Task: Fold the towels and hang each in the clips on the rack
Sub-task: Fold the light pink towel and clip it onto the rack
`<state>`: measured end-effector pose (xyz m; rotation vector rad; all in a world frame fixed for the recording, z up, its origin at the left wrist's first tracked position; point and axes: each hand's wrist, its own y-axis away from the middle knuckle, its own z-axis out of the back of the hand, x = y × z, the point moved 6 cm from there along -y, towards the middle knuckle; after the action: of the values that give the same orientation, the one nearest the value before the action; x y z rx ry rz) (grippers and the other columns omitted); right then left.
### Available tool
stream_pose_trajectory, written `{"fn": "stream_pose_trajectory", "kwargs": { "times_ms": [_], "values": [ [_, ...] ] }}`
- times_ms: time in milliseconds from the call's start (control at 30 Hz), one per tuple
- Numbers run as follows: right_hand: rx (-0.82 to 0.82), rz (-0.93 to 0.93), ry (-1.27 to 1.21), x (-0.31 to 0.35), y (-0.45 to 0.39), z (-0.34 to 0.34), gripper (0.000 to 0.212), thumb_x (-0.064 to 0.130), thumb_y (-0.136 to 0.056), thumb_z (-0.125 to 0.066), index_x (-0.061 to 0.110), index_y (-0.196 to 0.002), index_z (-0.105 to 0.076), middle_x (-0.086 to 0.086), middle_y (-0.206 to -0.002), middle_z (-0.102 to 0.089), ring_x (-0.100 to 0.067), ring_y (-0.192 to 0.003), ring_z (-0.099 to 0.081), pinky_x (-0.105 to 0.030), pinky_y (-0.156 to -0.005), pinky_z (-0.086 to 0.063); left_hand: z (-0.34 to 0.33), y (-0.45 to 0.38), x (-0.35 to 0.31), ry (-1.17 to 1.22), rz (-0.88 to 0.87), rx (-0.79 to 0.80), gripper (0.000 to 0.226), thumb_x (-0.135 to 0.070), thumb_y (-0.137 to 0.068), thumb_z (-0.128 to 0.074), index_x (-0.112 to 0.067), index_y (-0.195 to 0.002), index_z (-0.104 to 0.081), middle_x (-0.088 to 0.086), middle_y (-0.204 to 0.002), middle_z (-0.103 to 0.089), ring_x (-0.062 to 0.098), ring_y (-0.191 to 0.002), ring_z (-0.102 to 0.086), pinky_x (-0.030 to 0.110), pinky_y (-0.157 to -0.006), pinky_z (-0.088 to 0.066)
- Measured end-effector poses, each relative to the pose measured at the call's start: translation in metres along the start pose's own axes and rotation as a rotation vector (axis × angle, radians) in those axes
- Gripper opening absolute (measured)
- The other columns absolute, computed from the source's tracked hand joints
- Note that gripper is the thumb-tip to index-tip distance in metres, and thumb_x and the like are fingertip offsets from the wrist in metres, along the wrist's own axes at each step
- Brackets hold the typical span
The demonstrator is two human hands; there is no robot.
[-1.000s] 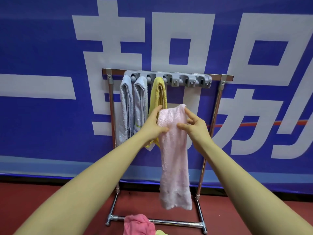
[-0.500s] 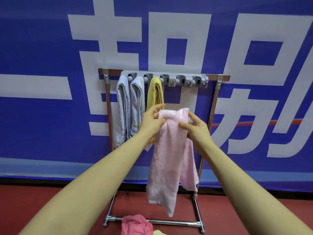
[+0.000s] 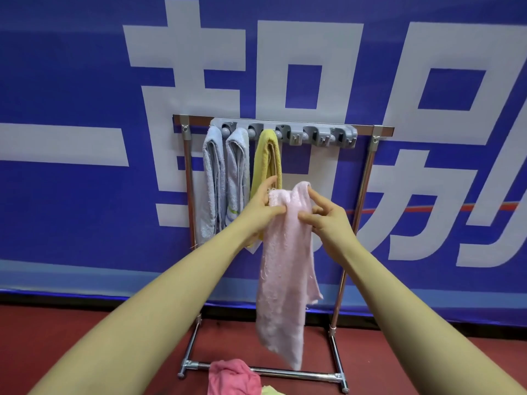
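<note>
A pale pink towel (image 3: 285,266) hangs folded lengthwise in front of the metal rack (image 3: 368,172). My left hand (image 3: 261,208) pinches its top left corner between thumb and fingers. My right hand (image 3: 325,215) holds the top fold from the right, thumb in front and fingers behind. Two grey towels (image 3: 212,181) (image 3: 238,178) and a yellow towel (image 3: 268,158) hang from the left clips of the grey clip bar (image 3: 322,135). The clips to the right of the yellow towel hold nothing.
A darker pink towel (image 3: 232,376) and a bit of a yellow-green cloth (image 3: 271,390) lie on the red floor by the rack's bottom rail (image 3: 299,374). A blue banner with large white characters (image 3: 85,81) fills the wall behind.
The pink towel's top has been gathered narrower between both hands, and its lower end has swung and settled; the hands have moved closer together, still below the clip bar.
</note>
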<state>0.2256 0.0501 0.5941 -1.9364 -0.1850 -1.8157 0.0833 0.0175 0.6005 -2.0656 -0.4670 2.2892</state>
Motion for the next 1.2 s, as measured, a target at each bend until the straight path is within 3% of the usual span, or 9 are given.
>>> {"fn": "stream_pose_trajectory", "kwargs": {
  "times_ms": [67,167,300,467,600,700,900,1000,1200],
  "values": [
    [-0.01,-0.008,0.041,-0.004,0.001,0.003,0.063,-0.007,-0.083,-0.062,0.023,-0.137,-0.049,-0.002,-0.09,-0.063,-0.027,-0.107,-0.062,-0.044,-0.101,-0.047,-0.005,0.005,0.008,0.006,0.049,0.047,0.085,0.001,-0.083,-0.061,-0.042,-0.144,-0.02,0.012,-0.13,-0.052,0.02,-0.097,-0.061,0.025,-0.058,-0.054],
    [-0.029,-0.015,0.075,-0.005,0.004,0.01,0.063,-0.007,-0.082,-0.062,0.024,-0.136,-0.051,-0.007,-0.097,-0.064,-0.026,-0.098,-0.062,-0.046,-0.098,-0.049,-0.009,0.007,0.013,0.05,0.026,-0.004,0.084,0.011,-0.08,-0.06,-0.033,-0.144,-0.026,0.018,-0.11,-0.063,0.015,-0.077,-0.063,0.018,-0.051,-0.049],
    [-0.031,0.016,0.097,0.0,0.008,0.02,0.066,-0.004,-0.082,-0.063,0.029,-0.137,-0.049,-0.006,-0.117,-0.062,-0.027,-0.109,-0.06,-0.046,-0.097,-0.05,-0.013,0.001,0.009,0.117,-0.029,-0.091,0.077,0.02,-0.077,-0.054,-0.023,-0.139,-0.039,0.017,-0.092,-0.068,0.02,-0.075,-0.063,0.03,-0.066,-0.053],
    [0.039,0.009,0.13,0.003,0.013,0.023,0.082,-0.005,-0.085,-0.06,0.042,-0.144,-0.028,0.005,-0.098,-0.067,-0.008,-0.091,-0.064,-0.023,-0.07,-0.053,-0.013,-0.005,-0.004,0.1,-0.108,-0.147,0.063,0.018,-0.08,-0.05,-0.024,-0.127,-0.051,0.018,-0.1,-0.068,0.013,-0.075,-0.064,0.024,-0.064,-0.051],
    [-0.101,0.016,0.088,-0.004,0.011,0.029,0.075,-0.006,-0.082,-0.063,0.03,-0.143,-0.039,-0.013,-0.08,-0.061,-0.018,-0.083,-0.062,-0.045,-0.088,-0.052,-0.008,-0.005,-0.011,0.023,-0.135,-0.241,0.046,0.007,-0.081,-0.058,-0.025,-0.113,-0.052,0.022,-0.101,-0.064,0.021,-0.079,-0.059,0.025,-0.063,-0.049],
    [-0.231,0.029,0.086,-0.003,0.008,0.03,0.059,-0.003,-0.079,-0.068,0.018,-0.129,-0.046,-0.005,-0.077,-0.064,-0.017,-0.083,-0.064,-0.041,-0.091,-0.052,-0.005,0.0,-0.007,-0.009,-0.119,-0.261,0.04,-0.005,-0.083,-0.065,-0.025,-0.113,-0.048,0.009,-0.09,-0.061,0.019,-0.079,-0.057,0.021,-0.062,-0.045],
    [-0.277,0.023,0.044,0.0,0.0,0.027,0.039,-0.001,-0.077,-0.07,0.013,-0.109,-0.051,-0.007,-0.086,-0.067,-0.024,-0.096,-0.065,-0.035,-0.084,-0.053,-0.006,0.01,0.016,0.104,-0.032,-0.053,0.069,0.002,-0.081,-0.067,-0.029,-0.134,-0.038,0.008,-0.117,-0.063,0.015,-0.088,-0.065,0.029,-0.07,-0.057],
    [-0.273,0.034,0.065,-0.002,0.0,0.028,0.037,0.001,-0.077,-0.071,0.015,-0.106,-0.055,-0.009,-0.096,-0.067,-0.021,-0.095,-0.064,-0.03,-0.077,-0.051,-0.004,0.007,0.014,0.185,-0.048,-0.101,0.059,0.005,-0.081,-0.065,-0.026,-0.128,-0.046,0.012,-0.107,-0.066,0.021,-0.094,-0.065,0.038,-0.086,-0.054],
    [-0.263,0.121,0.113,0.004,0.004,0.034,0.041,-0.002,-0.08,-0.067,0.016,-0.118,-0.063,0.0,-0.101,-0.067,-0.013,-0.096,-0.063,-0.02,-0.079,-0.052,-0.012,-0.003,0.008,0.131,-0.08,-0.202,0.031,0.006,-0.081,-0.065,-0.007,-0.109,-0.064,0.01,-0.112,-0.064,0.018,-0.108,-0.059,0.021,-0.088,-0.05]
  ]
}}
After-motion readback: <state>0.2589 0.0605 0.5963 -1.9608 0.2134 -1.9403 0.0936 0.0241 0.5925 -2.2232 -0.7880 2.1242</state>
